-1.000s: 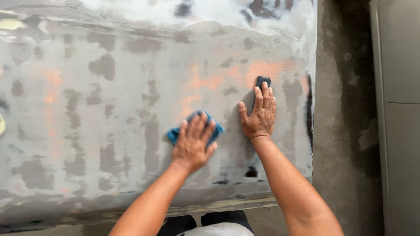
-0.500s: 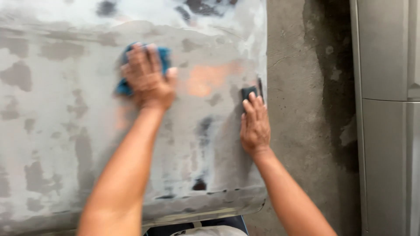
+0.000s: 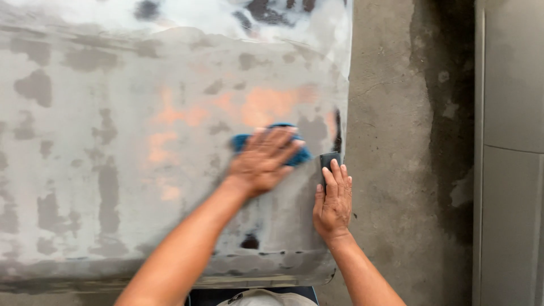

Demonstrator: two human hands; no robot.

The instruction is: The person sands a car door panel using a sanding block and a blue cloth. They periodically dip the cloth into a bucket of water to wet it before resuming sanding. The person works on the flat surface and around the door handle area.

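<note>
A large grey metal panel [image 3: 113, 170] with dull patches of filler and some orange-pink spots lies flat and fills most of the view. The left hand [image 3: 262, 163] presses flat on a blue cloth pad [image 3: 297, 154], which lies on the panel near its right edge; the fingers are spread over the pad and only its blue borders show above and to the right of them. The grip of this hand is open, the palm pushing the pad down, and the hand looks a little blurred. The right hand [image 3: 333, 199] rests flat on the panel at its right edge, just beside the left hand, fingers straight and together. Its fingertips lie on a small dark block [image 3: 328, 161], which sits at the panel's right edge; this grip is open too. To the right of the panel is the stained concrete floor [image 3: 396, 170]
</note>
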